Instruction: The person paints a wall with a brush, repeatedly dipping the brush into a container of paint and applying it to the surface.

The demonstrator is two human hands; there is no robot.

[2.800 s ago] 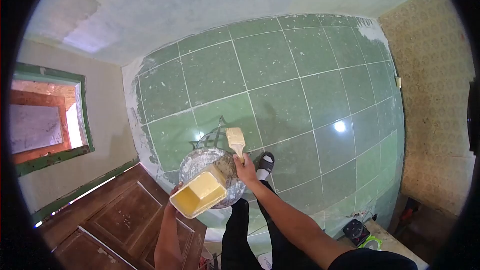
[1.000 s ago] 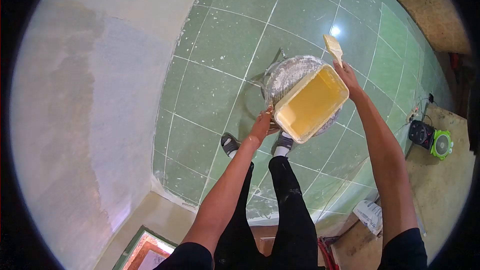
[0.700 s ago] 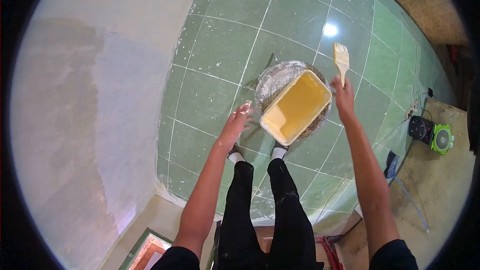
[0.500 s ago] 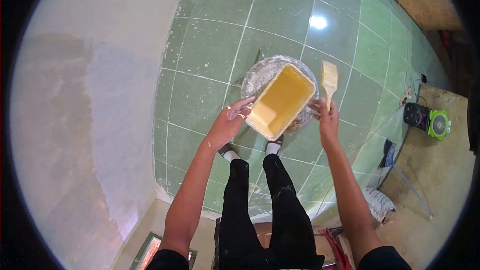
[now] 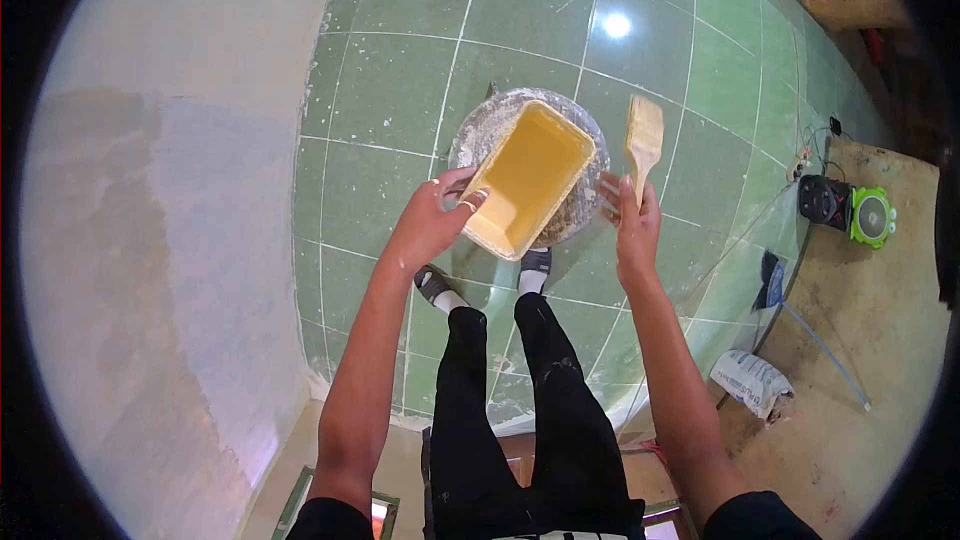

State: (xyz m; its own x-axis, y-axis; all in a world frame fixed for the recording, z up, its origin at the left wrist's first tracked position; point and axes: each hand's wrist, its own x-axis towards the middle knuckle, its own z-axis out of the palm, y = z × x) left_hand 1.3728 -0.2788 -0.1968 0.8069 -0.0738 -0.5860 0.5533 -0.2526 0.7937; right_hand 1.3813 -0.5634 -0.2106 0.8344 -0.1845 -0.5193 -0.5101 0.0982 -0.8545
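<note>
A rectangular tray (image 5: 537,165) with yellow paint inside lies tilted over a round, paint-spattered stool top (image 5: 480,130). My left hand (image 5: 440,215) grips the tray's lower left edge, with its thumb over the rim and light paint on its fingers. To the right of the tray, my right hand (image 5: 634,225) holds a wide brush (image 5: 644,132) by its handle, bristles pointing up and away from me. Some fingers of that hand are spread toward the tray, just apart from its rim.
Green tiled floor (image 5: 390,190) surrounds the stool. A pale, patchy wall (image 5: 215,270) rises at the left. At the right are a green fan (image 5: 873,218), a black device (image 5: 824,200), a broom (image 5: 771,280) and a white sack (image 5: 750,383). My feet stand below the stool.
The tray, stool, brush and both hands appear farther left and slightly higher in the view. My left thumb now lies over the tray's rim. More of my feet shows.
</note>
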